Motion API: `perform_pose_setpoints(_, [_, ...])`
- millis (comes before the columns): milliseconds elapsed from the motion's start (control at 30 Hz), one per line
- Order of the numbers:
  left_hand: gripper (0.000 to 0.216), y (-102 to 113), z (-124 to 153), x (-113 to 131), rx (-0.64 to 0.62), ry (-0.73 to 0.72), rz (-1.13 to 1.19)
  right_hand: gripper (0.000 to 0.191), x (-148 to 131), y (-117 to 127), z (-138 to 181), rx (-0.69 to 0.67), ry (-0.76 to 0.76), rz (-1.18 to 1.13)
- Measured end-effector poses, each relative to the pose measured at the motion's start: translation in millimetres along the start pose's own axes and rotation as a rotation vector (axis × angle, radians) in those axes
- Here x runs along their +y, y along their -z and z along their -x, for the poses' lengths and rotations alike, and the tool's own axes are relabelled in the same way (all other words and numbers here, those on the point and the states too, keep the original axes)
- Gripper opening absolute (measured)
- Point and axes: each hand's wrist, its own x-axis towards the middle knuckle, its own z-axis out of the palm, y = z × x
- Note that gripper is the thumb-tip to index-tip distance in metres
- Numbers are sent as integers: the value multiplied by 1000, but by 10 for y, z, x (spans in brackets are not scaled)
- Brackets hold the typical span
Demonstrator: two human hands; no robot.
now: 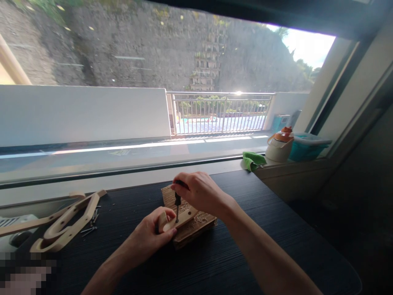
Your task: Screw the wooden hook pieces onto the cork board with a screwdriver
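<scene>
Grip of right hand [201, 192] wrapped round upright screwdriver [177, 200], left hand [153, 235] clasping wooden piece [183, 218] under tip

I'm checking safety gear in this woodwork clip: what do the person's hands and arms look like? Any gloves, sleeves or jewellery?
The left hand and right hand are bare: no gloves, and no rings show. The left forearm and right forearm are uncovered too, with no sleeve in view down to the picture's lower edge. No watch, bracelet or bandage shows on either wrist.
</scene>
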Motion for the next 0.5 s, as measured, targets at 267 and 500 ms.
perform_pose_setpoints(267, [28,-3,-24,-7,-27,33,29,28,-111,-15,41,-4,60,-48])
perform_pose_setpoints(500, [27,-2,-14,8,-15,33,17,35,23,-35,-12,26,-57,-11])
